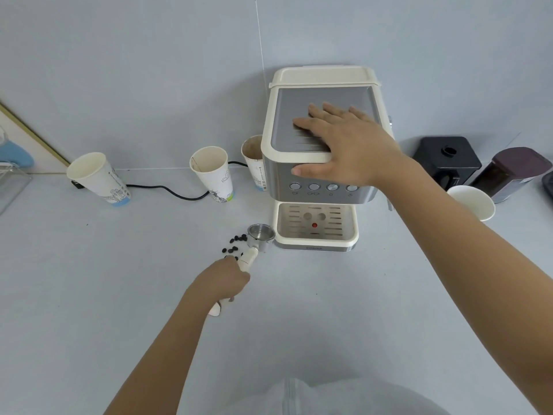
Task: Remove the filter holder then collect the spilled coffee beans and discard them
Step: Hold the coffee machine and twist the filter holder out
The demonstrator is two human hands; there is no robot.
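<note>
The filter holder [261,234], a metal basket on a cream handle, is out of the cream and steel coffee machine [299,85] and lies on the counter just left of the drip tray [317,241]. My left hand [223,278] is closed around its handle. Several dark coffee beans [235,244] lie scattered on the counter to the left of the basket, some beside my knuckles. My right hand [341,142] rests flat on top of the machine, fingers spread, thumb over the front edge.
Three paper cups [95,178] [211,172] [253,158] stand behind the beans along the wall, with a black power cord [167,190] running between them. Right of the machine are a white cup [474,202], a black box [446,160] and a dark jar [511,175].
</note>
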